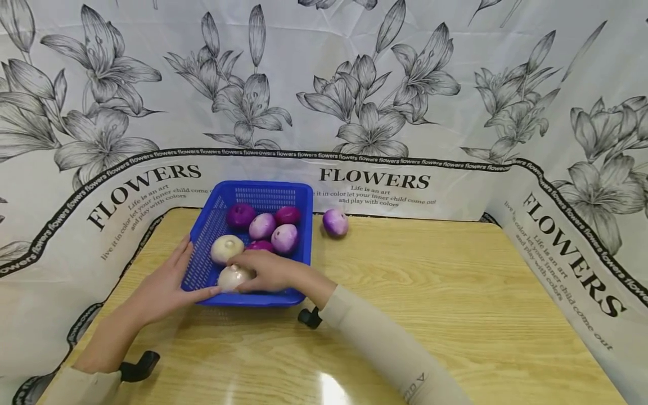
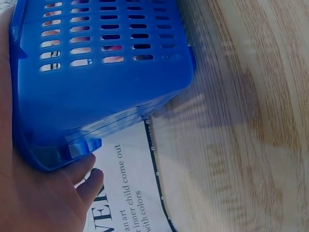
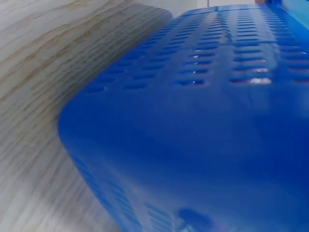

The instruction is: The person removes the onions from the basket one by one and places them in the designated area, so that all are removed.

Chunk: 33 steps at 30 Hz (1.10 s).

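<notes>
A blue plastic basket (image 1: 203,264) with slotted walls stands on the wooden table. At its front left corner my left hand (image 1: 161,291) grips the rim, thumb along the front edge and fingers along the left side. The left wrist view shows two of those fingertips beside the rim's corner. My right hand (image 1: 270,271) reaches in over the right side and holds a white onion (image 1: 233,277) near the front wall. Behind that lies a second white onion (image 1: 226,247). Several purple onions (image 1: 261,226) fill the back and right. In the right wrist view, the basket wall (image 3: 193,130) hides this hand.
One purple onion (image 1: 336,223) lies on the table (image 1: 415,281) just right of the basket. A white cloth with printed flowers (image 1: 374,185) hangs behind the table and along both sides. Black straps with camera mounts (image 1: 140,367) sit at the wrists.
</notes>
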### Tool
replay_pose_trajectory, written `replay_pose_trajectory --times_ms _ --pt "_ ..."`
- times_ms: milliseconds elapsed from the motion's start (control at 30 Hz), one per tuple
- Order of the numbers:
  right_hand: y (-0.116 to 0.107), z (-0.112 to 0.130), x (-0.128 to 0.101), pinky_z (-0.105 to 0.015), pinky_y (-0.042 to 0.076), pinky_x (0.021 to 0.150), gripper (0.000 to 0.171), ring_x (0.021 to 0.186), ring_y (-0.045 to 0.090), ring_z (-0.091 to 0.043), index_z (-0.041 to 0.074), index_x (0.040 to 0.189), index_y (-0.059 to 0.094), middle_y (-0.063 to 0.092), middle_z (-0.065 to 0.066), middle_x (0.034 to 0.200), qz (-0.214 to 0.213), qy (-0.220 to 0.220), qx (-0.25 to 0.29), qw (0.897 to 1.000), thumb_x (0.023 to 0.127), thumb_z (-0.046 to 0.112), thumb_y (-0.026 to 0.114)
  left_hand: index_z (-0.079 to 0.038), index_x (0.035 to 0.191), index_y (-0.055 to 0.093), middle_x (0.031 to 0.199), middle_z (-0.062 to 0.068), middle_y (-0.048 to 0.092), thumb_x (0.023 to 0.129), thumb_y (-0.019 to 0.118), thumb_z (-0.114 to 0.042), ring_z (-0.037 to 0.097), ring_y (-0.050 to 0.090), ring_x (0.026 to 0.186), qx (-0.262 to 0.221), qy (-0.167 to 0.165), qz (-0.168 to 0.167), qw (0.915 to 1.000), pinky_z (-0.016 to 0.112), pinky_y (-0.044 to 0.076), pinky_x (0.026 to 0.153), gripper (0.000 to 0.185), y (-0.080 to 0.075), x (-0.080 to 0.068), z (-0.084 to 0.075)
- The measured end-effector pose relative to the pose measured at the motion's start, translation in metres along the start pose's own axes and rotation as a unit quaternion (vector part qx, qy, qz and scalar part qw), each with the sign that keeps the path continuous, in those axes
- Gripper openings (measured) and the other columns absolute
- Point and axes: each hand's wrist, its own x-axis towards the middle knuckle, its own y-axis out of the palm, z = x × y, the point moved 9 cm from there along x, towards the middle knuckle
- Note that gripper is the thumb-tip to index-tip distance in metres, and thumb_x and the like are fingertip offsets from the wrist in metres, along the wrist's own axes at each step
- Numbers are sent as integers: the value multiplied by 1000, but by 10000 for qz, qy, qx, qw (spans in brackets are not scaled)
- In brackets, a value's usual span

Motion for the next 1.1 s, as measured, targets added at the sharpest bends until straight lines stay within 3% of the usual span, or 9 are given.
replay_pose_trajectory --times_ms 167,533,1100 --pt "-20 0 -14 -21 42 104 57 122 55 -13 7 146 54 63 -5 134 -465 32 148 9988 97 32 72 -2 163 -4 171 13 -10 88 64 -70 57 20 148 -15 36 -46 10000 76 29 109 122 0 1 1" --pt "-58 -13 -44 -30 42 111 58 131 52 -16 10 145 57 58 -6 142 -1295 395 392 9900 96 36 73 -1 163 -3 171 14 -9 87 66 -71 57 19 148 -14 39 -53 10000 75 27 110 123 0 2 1" --pt "-82 -42 -93 -38 48 104 59 120 56 -19 11 145 57 58 -9 136 -1774 743 671 9790 94 31 77 0 163 -1 171 15 -9 88 65 -71 57 20 148 90 4 -17 10000 74 28 111 123 1 0 0"
